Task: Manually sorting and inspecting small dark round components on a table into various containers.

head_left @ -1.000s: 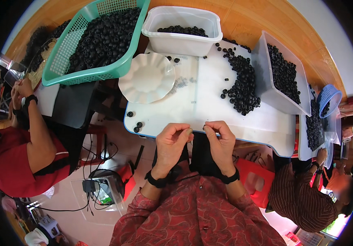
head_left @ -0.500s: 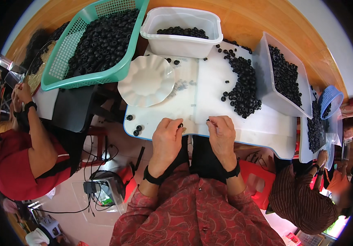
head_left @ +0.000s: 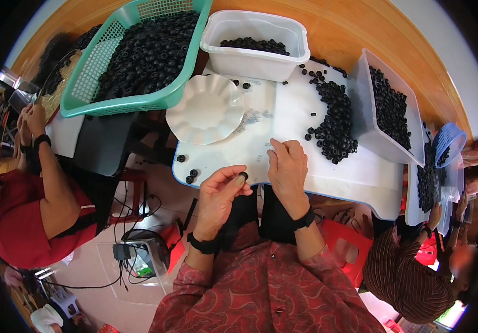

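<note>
My left hand (head_left: 215, 198) is closed in a pinch just in front of the work board's near edge. Between its thumb and fingertips sits a small round black ring-like part (head_left: 243, 175). Over the near part of the board (head_left: 250, 155), my right hand (head_left: 289, 176) has its thumb and curled fingers drawn together. Whatever its fingertips hold, if anything, is too small or hidden to make out. A pile of similar black parts (head_left: 336, 119) lies beyond the right hand. A white scalloped plate (head_left: 205, 111) rests on the board's left side, with several loose parts (head_left: 191, 175) below it.
At the far left stands a green basket (head_left: 139, 105) full of larger black parts. A white tub (head_left: 253, 64) and a translucent bin (head_left: 363, 105) hold smaller ones. Two co-workers sit at either side, one in a red shirt (head_left: 33, 216), one in striped clothing (head_left: 405, 277).
My hands have moved apart in depth: the right has shifted forward over the board, the left slightly back. The left hand's black part now shows more fully. The view has shifted slightly.
</note>
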Action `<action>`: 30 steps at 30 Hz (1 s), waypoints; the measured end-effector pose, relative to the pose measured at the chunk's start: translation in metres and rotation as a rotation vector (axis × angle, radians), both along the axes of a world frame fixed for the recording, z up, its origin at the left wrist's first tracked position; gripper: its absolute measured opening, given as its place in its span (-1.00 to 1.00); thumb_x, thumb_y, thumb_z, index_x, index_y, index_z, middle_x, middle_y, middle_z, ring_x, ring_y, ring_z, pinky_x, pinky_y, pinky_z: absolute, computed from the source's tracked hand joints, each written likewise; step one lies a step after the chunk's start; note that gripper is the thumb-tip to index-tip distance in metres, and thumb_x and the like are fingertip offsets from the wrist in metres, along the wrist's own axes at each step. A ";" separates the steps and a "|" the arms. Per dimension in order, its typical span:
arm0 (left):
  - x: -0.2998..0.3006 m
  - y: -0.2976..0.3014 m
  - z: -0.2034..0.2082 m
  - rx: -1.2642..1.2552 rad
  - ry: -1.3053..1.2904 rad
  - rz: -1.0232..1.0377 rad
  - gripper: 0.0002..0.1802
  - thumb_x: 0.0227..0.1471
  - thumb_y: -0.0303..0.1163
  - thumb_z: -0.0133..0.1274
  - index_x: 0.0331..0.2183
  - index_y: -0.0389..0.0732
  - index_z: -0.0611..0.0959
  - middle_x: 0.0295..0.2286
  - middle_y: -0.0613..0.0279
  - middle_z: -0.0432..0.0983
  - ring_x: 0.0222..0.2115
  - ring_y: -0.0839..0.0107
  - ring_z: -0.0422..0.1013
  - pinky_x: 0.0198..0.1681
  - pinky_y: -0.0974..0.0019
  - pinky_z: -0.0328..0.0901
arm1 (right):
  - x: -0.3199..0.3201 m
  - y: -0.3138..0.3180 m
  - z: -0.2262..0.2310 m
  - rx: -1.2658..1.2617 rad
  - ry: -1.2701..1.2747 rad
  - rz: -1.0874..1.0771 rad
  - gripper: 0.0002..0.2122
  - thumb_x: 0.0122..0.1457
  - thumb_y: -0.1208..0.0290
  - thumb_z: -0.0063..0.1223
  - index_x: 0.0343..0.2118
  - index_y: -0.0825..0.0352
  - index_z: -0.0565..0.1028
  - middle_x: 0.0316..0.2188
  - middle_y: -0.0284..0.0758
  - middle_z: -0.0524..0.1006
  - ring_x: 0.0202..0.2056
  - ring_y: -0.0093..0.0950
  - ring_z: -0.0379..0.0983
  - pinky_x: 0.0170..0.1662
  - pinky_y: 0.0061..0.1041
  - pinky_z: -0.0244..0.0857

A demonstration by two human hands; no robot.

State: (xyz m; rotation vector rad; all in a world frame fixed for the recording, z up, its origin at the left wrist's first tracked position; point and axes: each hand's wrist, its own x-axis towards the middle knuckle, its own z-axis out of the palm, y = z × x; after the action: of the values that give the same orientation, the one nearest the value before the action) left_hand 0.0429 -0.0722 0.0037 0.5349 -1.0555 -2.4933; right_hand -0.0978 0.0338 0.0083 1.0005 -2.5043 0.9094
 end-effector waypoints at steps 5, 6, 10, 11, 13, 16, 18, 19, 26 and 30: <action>0.006 0.002 -0.004 0.175 0.162 -0.039 -0.69 0.17 -0.54 0.01 -0.03 -0.34 0.55 -0.22 0.06 0.52 -0.29 0.40 0.47 -0.18 0.28 0.47 | 0.001 -0.010 -0.001 0.080 0.006 -0.038 -0.84 -0.01 0.50 0.19 -0.31 0.29 0.58 -0.38 -0.27 0.36 -0.28 -0.29 0.34 -0.28 -0.30 0.13; 0.007 0.003 -0.005 0.206 0.191 -0.047 -0.69 0.18 -0.54 0.00 -0.02 -0.34 0.55 -0.21 0.05 0.52 -0.27 0.40 0.47 -0.17 0.28 0.47 | 0.001 -0.011 -0.002 0.083 0.007 -0.043 -0.86 0.00 0.50 0.18 -0.33 0.29 0.58 -0.37 -0.26 0.36 -0.27 -0.29 0.34 -0.28 -0.30 0.12; 0.006 0.004 -0.005 0.245 0.226 -0.060 -0.69 0.18 -0.54 -0.01 -0.02 -0.35 0.54 -0.20 0.04 0.51 -0.26 0.38 0.46 -0.16 0.26 0.47 | 0.000 -0.012 -0.006 0.066 0.040 -0.029 -0.92 0.02 0.54 0.13 -0.38 0.30 0.54 -0.36 -0.25 0.37 -0.27 -0.28 0.35 -0.27 -0.30 0.14; 0.006 0.004 -0.005 0.247 0.225 -0.057 -0.69 0.18 -0.54 -0.01 -0.02 -0.35 0.54 -0.20 0.04 0.51 -0.27 0.38 0.46 -0.16 0.26 0.47 | 0.001 -0.012 -0.006 0.055 0.054 -0.015 -0.92 0.02 0.56 0.11 -0.38 0.31 0.53 -0.35 -0.24 0.37 -0.26 -0.27 0.35 -0.26 -0.29 0.15; 0.006 0.005 -0.005 0.237 0.217 -0.048 -0.69 0.18 -0.54 -0.01 -0.02 -0.35 0.54 -0.21 0.04 0.52 -0.27 0.38 0.46 -0.15 0.26 0.47 | 0.004 -0.009 -0.002 -0.072 -0.051 0.055 -0.91 0.05 0.60 0.08 -0.35 0.35 0.50 -0.35 -0.22 0.39 -0.29 -0.24 0.38 -0.26 -0.31 0.21; 0.007 0.006 -0.004 0.207 0.195 -0.032 -0.69 0.19 -0.54 -0.01 -0.02 -0.35 0.54 -0.21 0.06 0.52 -0.28 0.39 0.47 -0.16 0.26 0.47 | 0.015 0.002 0.018 -0.206 -0.279 0.219 -0.90 0.09 0.62 0.06 -0.30 0.39 0.46 -0.37 -0.20 0.44 -0.33 -0.24 0.42 -0.27 -0.37 0.29; 0.005 0.006 -0.004 0.198 0.179 -0.032 -0.69 0.19 -0.54 -0.01 -0.02 -0.36 0.54 -0.22 0.07 0.53 -0.29 0.39 0.47 -0.16 0.26 0.47 | 0.025 0.012 0.029 -0.248 -0.431 0.282 -0.91 0.13 0.62 0.05 -0.29 0.41 0.45 -0.39 -0.19 0.47 -0.36 -0.27 0.45 -0.28 -0.41 0.32; 0.004 0.007 -0.004 0.199 0.173 -0.033 -0.69 0.19 -0.54 -0.01 -0.03 -0.36 0.54 -0.22 0.07 0.53 -0.29 0.40 0.48 -0.16 0.26 0.47 | 0.029 0.016 0.031 -0.258 -0.499 0.287 -0.92 0.14 0.62 0.05 -0.30 0.41 0.45 -0.41 -0.19 0.48 -0.38 -0.30 0.46 -0.30 -0.43 0.33; 0.002 0.013 -0.001 0.181 0.166 -0.060 -0.72 0.19 -0.53 -0.01 -0.05 -0.38 0.55 -0.27 0.11 0.54 -0.30 0.40 0.49 -0.16 0.27 0.46 | 0.042 0.029 0.043 -0.272 -0.633 0.407 -0.96 0.18 0.62 0.06 -0.32 0.41 0.45 -0.43 -0.24 0.49 -0.42 -0.46 0.51 -0.34 -0.53 0.37; 0.001 0.015 -0.001 0.158 0.163 -0.062 -0.72 0.19 -0.54 -0.01 -0.05 -0.38 0.55 -0.29 0.13 0.55 -0.32 0.39 0.50 -0.16 0.27 0.46 | 0.041 0.029 0.047 -0.299 -0.601 0.457 -0.97 0.19 0.64 0.04 -0.33 0.42 0.44 -0.45 -0.26 0.48 -0.43 -0.49 0.53 -0.35 -0.55 0.40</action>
State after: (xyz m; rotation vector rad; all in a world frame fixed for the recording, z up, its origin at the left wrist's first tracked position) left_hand 0.0442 -0.0569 0.0030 0.3407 -0.8308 -2.6385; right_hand -0.0566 0.0626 0.0548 1.3776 -2.4851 1.9041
